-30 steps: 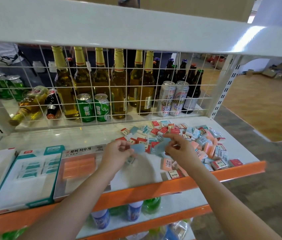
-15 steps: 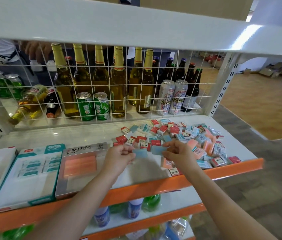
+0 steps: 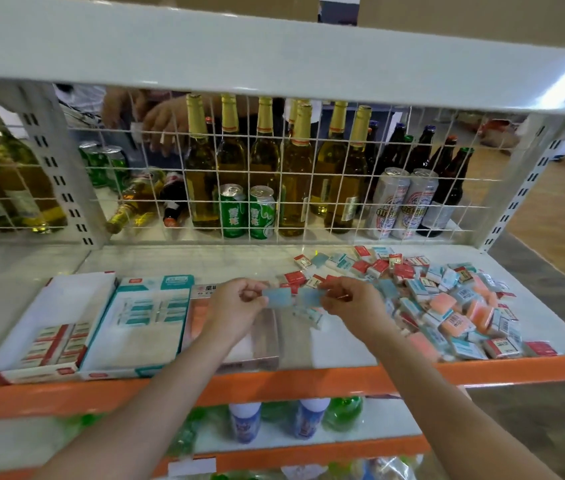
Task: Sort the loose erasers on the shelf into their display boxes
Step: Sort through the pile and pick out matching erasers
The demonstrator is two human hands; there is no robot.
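Pinched in your left hand (image 3: 239,306) is one blue eraser (image 3: 276,297); your right hand (image 3: 350,303) pinches another (image 3: 309,296), both just above the shelf (image 3: 343,344). Loose erasers (image 3: 447,299) are heaped to the right, boxes (image 3: 139,323) to the left.

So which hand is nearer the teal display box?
Left. The left hand pinches a blue eraser just right of the teal display box; the right hand, pinching another blue eraser, is farther right, beside the pile.
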